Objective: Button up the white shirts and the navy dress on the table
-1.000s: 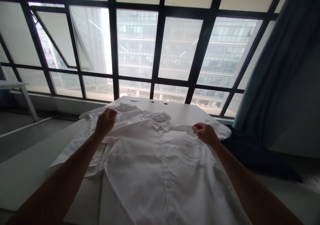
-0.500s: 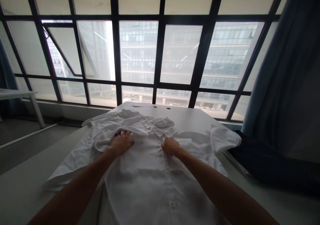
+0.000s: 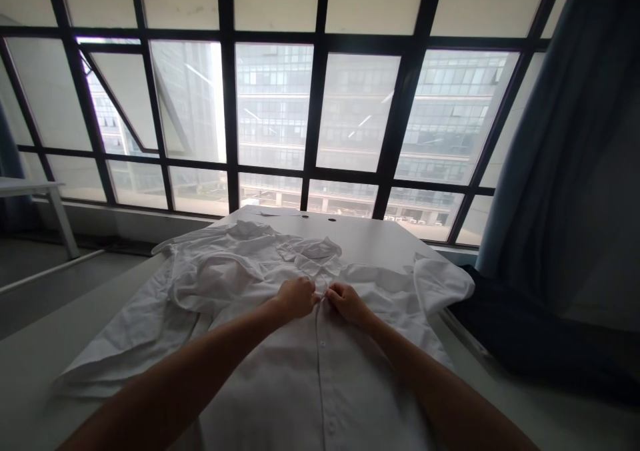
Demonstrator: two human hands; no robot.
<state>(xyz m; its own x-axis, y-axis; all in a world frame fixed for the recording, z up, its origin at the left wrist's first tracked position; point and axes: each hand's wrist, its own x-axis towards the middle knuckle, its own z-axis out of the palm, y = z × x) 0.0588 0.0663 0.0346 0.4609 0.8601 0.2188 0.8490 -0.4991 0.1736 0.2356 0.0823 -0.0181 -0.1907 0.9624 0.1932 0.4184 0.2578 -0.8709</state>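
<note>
A white button-up shirt [image 3: 280, 371] lies spread on a white table [image 3: 370, 234], its collar [image 3: 313, 252] toward the window and its button front running down the middle. Just below the collar, my left hand [image 3: 299, 296] is closed in a pinch on the left edge of the button front. Close beside it, my right hand [image 3: 349, 303] pinches the other edge of the same front. The fingertips of both hands almost meet; whether a button is between them I cannot tell. Lower down, small buttons [image 3: 323, 344] show on the placket. One sleeve [image 3: 443, 283] lies folded at the right.
Dark cloth [image 3: 520, 331] lies beside the table on the right, below a blue-grey curtain [image 3: 545, 144]. A second white table [image 3: 30, 187] stands at the far left. Dark-framed windows [image 3: 270, 104] fill the back. More white cloth bunches [image 3: 200, 284] at the left.
My left hand has moved right from the shirt's left chest to the button front and closed there. My right hand stays near the placket, slightly lower.
</note>
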